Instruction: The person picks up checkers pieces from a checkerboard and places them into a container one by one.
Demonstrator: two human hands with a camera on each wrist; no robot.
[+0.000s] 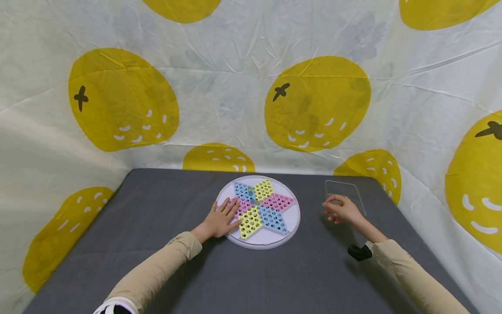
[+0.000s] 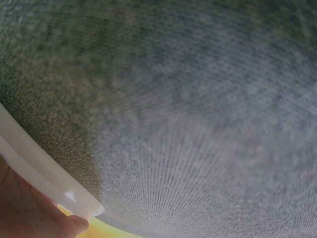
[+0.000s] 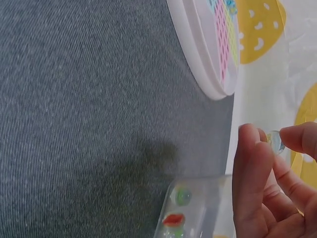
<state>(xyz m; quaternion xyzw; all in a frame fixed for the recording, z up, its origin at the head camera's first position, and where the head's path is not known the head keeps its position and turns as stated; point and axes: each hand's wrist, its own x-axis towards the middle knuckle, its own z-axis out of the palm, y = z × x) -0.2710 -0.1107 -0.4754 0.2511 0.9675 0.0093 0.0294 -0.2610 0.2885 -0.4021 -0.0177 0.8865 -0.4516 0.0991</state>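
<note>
A round white Chinese checkers board (image 1: pixel 291 222) with a blue, pink and yellow star of holes lies on the dark cloth. My left hand (image 1: pixel 220 220) rests flat on its left side, fingers spread over the pink and yellow points; its edge shows beside the white rim in the left wrist view. Right of the board, my right hand (image 1: pixel 345 211) is raised, pinching a clear glass marble (image 3: pixel 276 142) between thumb and fingertips. Several marbles (image 1: pixel 251 195) sit in holes near the star's middle and its upper left blue point.
A clear plastic box (image 3: pixel 207 201) stands on the cloth by my right hand, with greenish marbles (image 3: pixel 181 196) and a red-patterned one inside. Dark grey cloth (image 1: pixel 164 209) covers the table. White curtains with yellow fruit prints (image 1: pixel 317 104) enclose the back and sides.
</note>
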